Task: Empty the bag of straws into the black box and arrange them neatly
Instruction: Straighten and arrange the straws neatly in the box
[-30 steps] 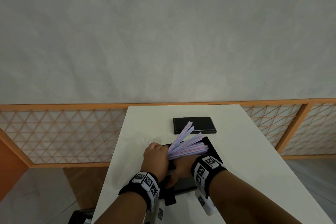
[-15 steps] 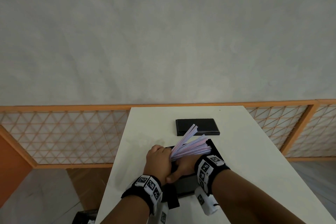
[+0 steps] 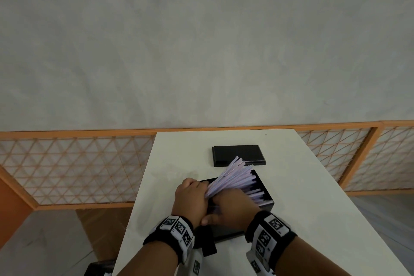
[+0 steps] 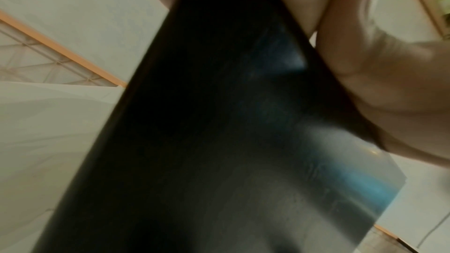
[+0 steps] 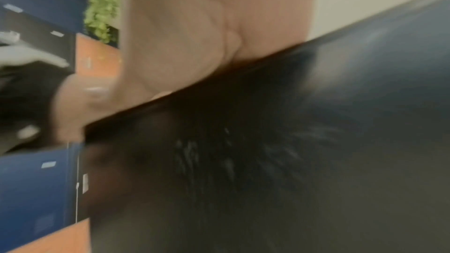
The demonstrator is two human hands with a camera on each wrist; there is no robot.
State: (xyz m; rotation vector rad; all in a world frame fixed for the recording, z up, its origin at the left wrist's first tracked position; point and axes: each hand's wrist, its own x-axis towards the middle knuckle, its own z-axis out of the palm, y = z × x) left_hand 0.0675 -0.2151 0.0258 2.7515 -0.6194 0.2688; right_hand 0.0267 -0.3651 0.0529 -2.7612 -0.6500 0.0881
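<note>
A black box (image 3: 228,229) sits open on the white table (image 3: 302,219) just in front of me. A bundle of pale lilac straws (image 3: 230,176) fans up and to the right out of my two hands, over the box. My left hand (image 3: 192,196) grips the bundle's near end at the box's left end. Pressed against it, my right hand (image 3: 233,207) curls over the same bundle. A few loose straws (image 3: 261,196) lie inside the box at its right side. Both wrist views are blurred and mostly filled by the box's dark wall (image 4: 194,141) (image 5: 292,151).
The flat black lid (image 3: 238,155) lies on the table beyond the box. An orange lattice railing (image 3: 74,163) runs behind and beside the table. The table's left edge is close to my left forearm. Bare tabletop lies to the right of the box.
The straw fan has swung up a little and spread toward the lid. Both hands stay clasped on the bundle at the box's left end.
</note>
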